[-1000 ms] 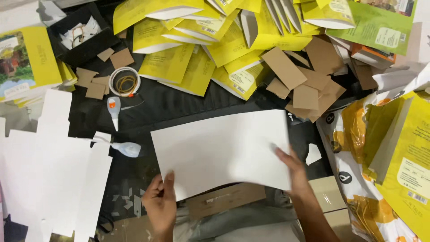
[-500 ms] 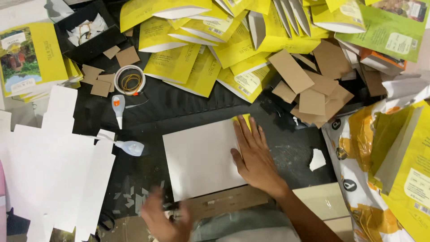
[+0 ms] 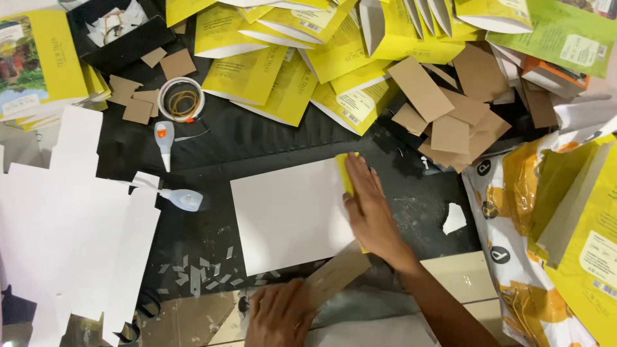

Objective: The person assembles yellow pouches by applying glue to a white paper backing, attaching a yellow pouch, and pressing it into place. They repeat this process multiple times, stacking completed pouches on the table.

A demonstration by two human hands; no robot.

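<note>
A white card sheet [image 3: 289, 215] lies flat on the black work surface [image 3: 244, 138], folded so a narrow yellow strip [image 3: 348, 175] shows along its right edge. My right hand [image 3: 368, 205] lies flat, fingers together, pressing on that folded edge. My left hand [image 3: 281, 315] is at the near edge, gripping the lower end of a brown cardboard strip [image 3: 335, 275] that angles up toward the sheet's bottom right corner.
Two glue bottles [image 3: 164, 140] [image 3: 183, 199] and a tape roll [image 3: 182, 99] lie left of the sheet. White die-cut blanks [image 3: 71, 225] fill the left. Yellow cartons [image 3: 270, 71] and brown card pieces [image 3: 450, 115] pile at the back; plastic bags [image 3: 514, 244] on the right.
The white sheet went from being held up in both hands to lying folded flat. My right hand shifted to its right edge; my left hand dropped and took the brown strip.
</note>
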